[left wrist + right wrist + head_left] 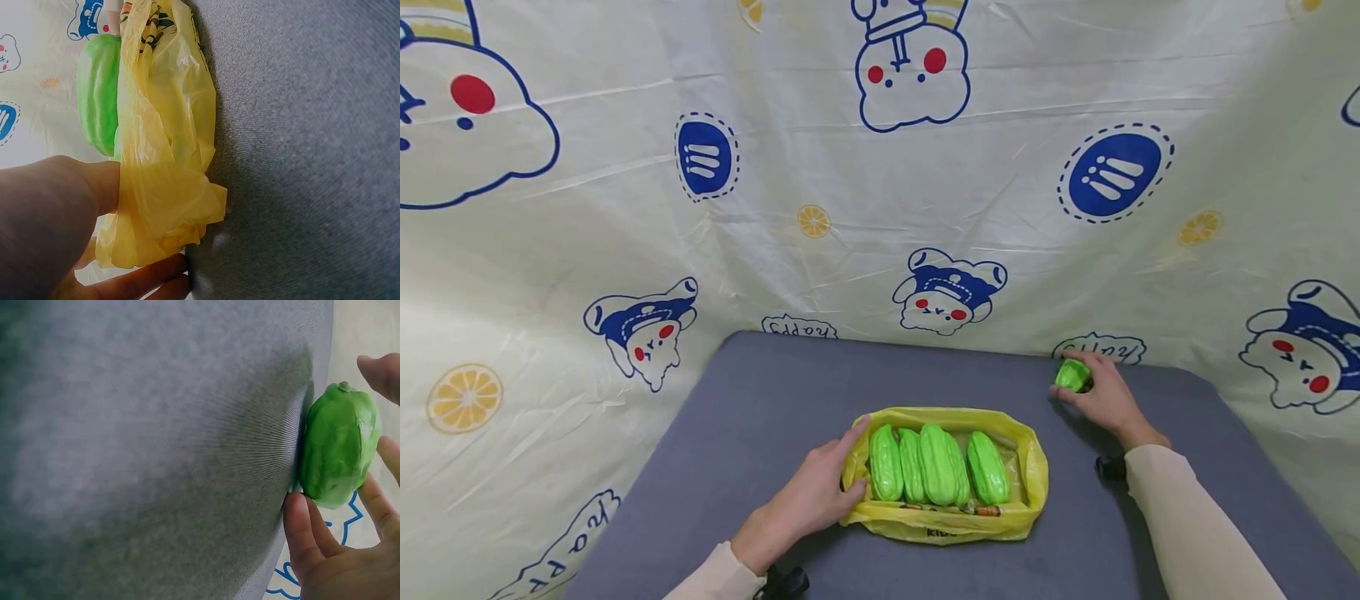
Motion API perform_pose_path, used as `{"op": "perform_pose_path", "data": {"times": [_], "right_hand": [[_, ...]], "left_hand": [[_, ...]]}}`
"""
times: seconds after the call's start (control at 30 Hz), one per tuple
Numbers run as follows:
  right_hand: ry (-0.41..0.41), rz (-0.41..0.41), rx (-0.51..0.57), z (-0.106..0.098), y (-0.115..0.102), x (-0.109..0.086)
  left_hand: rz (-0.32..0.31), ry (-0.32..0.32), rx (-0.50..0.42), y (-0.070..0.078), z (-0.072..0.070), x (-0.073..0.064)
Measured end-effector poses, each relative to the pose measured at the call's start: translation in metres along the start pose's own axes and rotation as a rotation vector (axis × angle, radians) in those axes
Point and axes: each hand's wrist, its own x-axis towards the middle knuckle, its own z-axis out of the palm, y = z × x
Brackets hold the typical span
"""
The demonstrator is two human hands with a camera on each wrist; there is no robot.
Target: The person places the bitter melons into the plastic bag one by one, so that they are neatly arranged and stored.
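In the head view my left hand (816, 492) grips the left rim of a yellow plastic bag (1033, 467), opened out like a shallow tray. The left wrist view shows the thumb inside the bag wall (165, 125) and the fingers outside. Several long, ribbed, light-green toy vegetables (936, 462) lie side by side in the bag. At the far right of the table, my right hand (1108, 400) is spread around a green bell pepper (1072, 376). In the right wrist view, fingertips touch the pepper (340, 447) at its lower end, while the thumb stands apart from it.
A grey cloth-covered table (790, 375) lies under everything. Behind and beside it hangs a white sheet (820, 167) printed with blue cartoon figures and orange slices. The pepper sits close to the table's back edge. A dark strap device (1111, 468) is by the right wrist.
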Motion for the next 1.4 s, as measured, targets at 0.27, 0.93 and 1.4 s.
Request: {"op": "perform_pose_path", "data": {"times": [0.27,0.93,1.4], "right_hand": [[0.036,-0.013,-0.032,0.0,-0.002,-0.007],[0.09,0.009,0.086,-0.007,-0.023,-0.037],[0.123,-0.017,0.153,-0.015,-0.057,-0.067]], "left_hand": [[-0.001,0.005,-0.003,0.0,-0.001,-0.001],[-0.009,0.019,-0.002,0.003,-0.001,-0.001],[-0.013,0.03,-0.037,0.004,0.001,-0.002]]}}
